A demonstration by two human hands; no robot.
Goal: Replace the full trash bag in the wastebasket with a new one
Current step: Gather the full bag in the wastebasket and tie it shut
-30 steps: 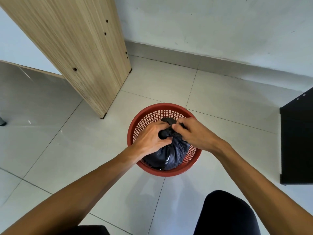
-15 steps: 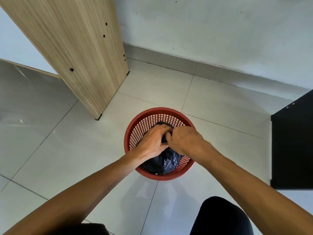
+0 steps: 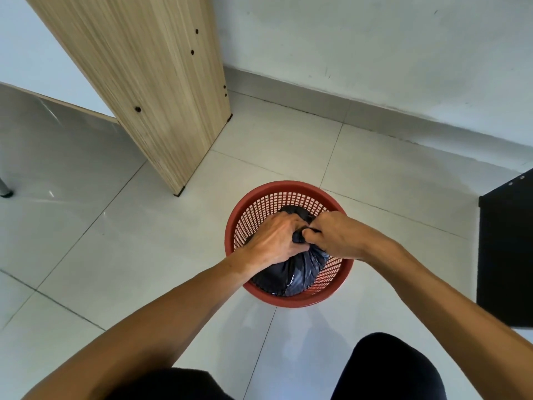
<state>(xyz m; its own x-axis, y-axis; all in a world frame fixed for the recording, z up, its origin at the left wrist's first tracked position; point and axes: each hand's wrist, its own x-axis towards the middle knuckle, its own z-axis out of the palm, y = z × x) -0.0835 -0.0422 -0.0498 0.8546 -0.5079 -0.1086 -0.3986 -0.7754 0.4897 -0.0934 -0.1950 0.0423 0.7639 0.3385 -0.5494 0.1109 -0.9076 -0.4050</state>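
A round red mesh wastebasket (image 3: 284,192) stands on the tiled floor. Inside it sits a full black trash bag (image 3: 291,274) with its top gathered into a bunch. My left hand (image 3: 274,241) grips the gathered neck from the left. My right hand (image 3: 334,238) pinches the bunched plastic from the right, fingers curled round it. Both hands meet over the middle of the basket and hide the bag's top. No new bag is in view.
A wooden furniture panel (image 3: 155,90) stands on the floor to the basket's upper left. A black cabinet (image 3: 507,249) is at the right edge. The wall and skirting (image 3: 375,114) run behind. My dark-clothed knees (image 3: 386,370) are at the bottom.
Both hands stayed on the bag's neck and shifted slightly as they worked the bunched plastic. The camera view drifted, so the basket sits lower and further right in the picture.
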